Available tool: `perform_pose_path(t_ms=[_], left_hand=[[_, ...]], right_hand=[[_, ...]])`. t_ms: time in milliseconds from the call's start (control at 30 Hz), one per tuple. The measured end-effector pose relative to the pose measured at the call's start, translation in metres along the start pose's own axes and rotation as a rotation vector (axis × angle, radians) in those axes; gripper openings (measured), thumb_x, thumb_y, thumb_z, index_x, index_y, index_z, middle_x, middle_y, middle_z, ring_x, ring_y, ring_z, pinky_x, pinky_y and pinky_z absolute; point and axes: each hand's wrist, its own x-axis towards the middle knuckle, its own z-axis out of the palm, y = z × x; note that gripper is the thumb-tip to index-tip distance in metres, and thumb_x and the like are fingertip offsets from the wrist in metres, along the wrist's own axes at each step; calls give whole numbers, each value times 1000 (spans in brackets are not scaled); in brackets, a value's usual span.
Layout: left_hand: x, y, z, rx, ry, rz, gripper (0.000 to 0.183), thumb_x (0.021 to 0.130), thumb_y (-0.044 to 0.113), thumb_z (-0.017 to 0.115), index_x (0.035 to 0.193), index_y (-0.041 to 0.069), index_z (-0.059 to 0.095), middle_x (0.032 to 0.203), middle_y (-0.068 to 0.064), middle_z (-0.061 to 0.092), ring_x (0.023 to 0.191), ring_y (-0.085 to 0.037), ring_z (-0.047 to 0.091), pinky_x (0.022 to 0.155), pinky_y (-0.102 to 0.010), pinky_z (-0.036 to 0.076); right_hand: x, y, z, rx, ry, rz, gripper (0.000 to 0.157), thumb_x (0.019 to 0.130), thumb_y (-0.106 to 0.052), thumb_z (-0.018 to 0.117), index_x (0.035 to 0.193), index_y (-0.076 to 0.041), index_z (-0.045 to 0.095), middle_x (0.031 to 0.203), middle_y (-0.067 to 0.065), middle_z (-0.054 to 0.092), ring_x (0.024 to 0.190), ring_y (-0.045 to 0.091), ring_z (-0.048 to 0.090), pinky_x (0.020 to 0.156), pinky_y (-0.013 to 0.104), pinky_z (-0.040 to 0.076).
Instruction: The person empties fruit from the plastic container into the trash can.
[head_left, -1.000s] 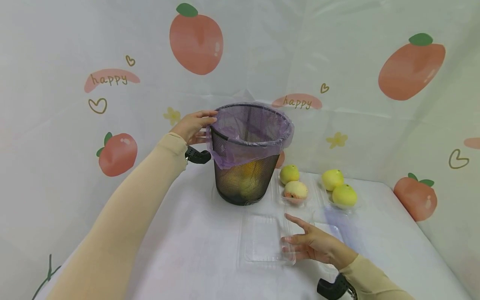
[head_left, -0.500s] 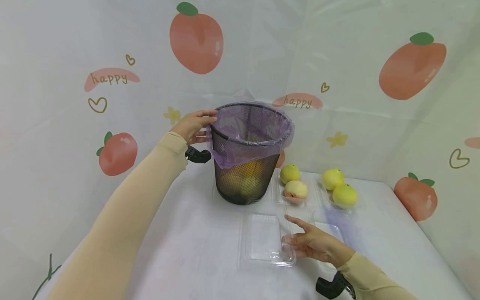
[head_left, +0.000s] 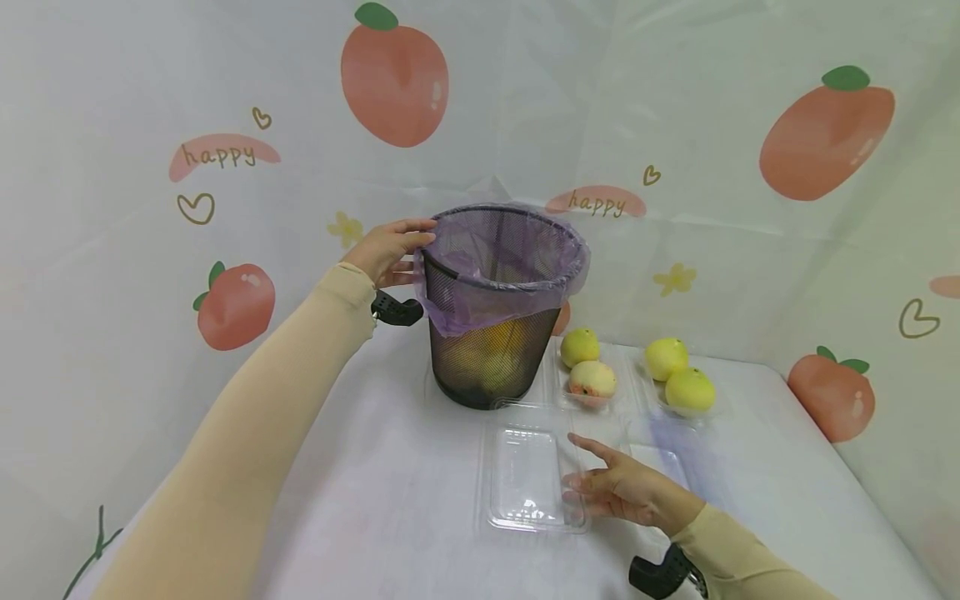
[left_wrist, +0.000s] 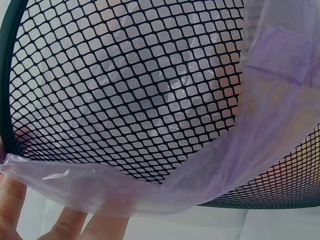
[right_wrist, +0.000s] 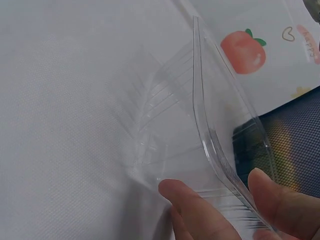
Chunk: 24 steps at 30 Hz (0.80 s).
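Observation:
A black mesh wastebasket (head_left: pixel 487 367) stands upright, lined with a purple plastic bag (head_left: pixel 480 312) folded over its rim. Yellow and orange round shapes show through the mesh low inside. My left hand (head_left: pixel 393 250) grips the rim at the left side; in the left wrist view its fingers (left_wrist: pixel 67 225) lie outside, partly behind the bag. Near the front, my right hand (head_left: pixel 622 487) holds a clear plastic hinged box (head_left: pixel 525 475) by its right side. In the right wrist view, the box (right_wrist: pixel 200 125) stands partly open, with thumb and fingers at its edge.
Right of the basket, a clear box holds two round fruits (head_left: pixel 592 382), one greenish and one pale with a reddish mark. Farther right, two yellow-green fruits (head_left: pixel 678 375) sit in another clear box. More clear plastic (head_left: pixel 663 458) lies behind my right hand. A printed cloth backs the table.
The clear box in my right hand has tilted slightly, and its front edge catches the light differently. My right wrist has shifted a little left. My left hand and the basket stay still.

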Motion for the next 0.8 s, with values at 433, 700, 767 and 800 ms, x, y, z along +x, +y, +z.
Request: perform_pose_path(t_ms=[433,700,767,800], left_hand=[[-1,-1,0,-3,-2,4,49,100,23,55,148,24,42,158,-4,27,140,-32,36,108,-41,42],[-4,0,1,-17,-5,7,49,100,21,54,148,22,41,158,-6,27,140,-32,36,109,-42,41],[-4,1,1,-22,-6,6,49,101,21,53,148,22,41,158,-6,27,140,-32,36,110,-42,40],[-4,1,1,-24,-6,5,49,101,21,53,148,22,41,158,-6,27,140,-32,36,110,-42,40]], right_hand=[[-1,2,-3,-21,16,-4,86,94,2,57,155,-7,-3,117,17,53,95,17,65,85,37,57],[-8,-5,-11,-27,-36,-92,82,95,0,54,151,6,-6,117,10,59,100,16,64,97,44,51],[-11,-9,-13,-18,-37,-101,81,96,-3,54,151,6,-5,119,11,58,103,18,64,99,44,50],[-12,-11,-14,-14,-34,-104,81,96,-4,55,151,6,-4,120,11,57,104,19,63,99,43,49]])
